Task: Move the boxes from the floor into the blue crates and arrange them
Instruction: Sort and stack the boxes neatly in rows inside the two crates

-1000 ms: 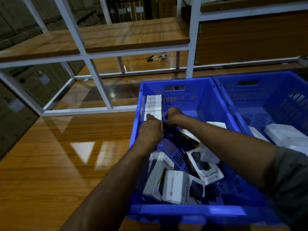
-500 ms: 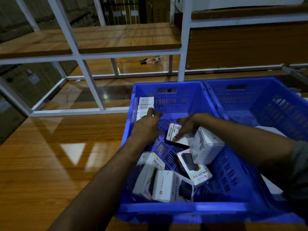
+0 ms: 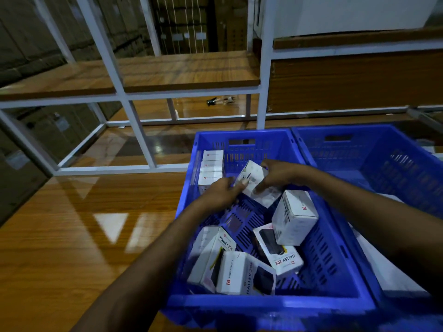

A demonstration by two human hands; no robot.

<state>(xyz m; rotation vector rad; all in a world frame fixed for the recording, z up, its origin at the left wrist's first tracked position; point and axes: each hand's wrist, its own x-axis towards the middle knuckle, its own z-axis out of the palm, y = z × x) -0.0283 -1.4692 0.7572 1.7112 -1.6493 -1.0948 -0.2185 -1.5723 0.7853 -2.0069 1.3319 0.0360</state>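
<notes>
A blue crate (image 3: 271, 305) stands in front of me on the wooden floor. Both my hands reach into it. My right hand (image 3: 278, 176) and my left hand (image 3: 221, 191) hold one white box (image 3: 251, 178) tilted above the crate's bottom. A row of white boxes (image 3: 212, 167) stands upright along the crate's far left wall. Several loose white boxes lie in the crate: one upright box (image 3: 294, 218), one lying flat (image 3: 279, 252), and two leaning at the front left (image 3: 233, 271).
A second blue crate (image 3: 374, 149) stands to the right, touching the first, with white boxes partly hidden behind my right arm. White metal racking (image 3: 134, 111) with wooden shelves rises behind the crates. The glossy wooden floor (image 3: 72, 236) stretches to the left.
My right hand has lifted a white box off the crate's bottom and my left hand has come across to grip its other end. The view has dropped slightly towards the crate.
</notes>
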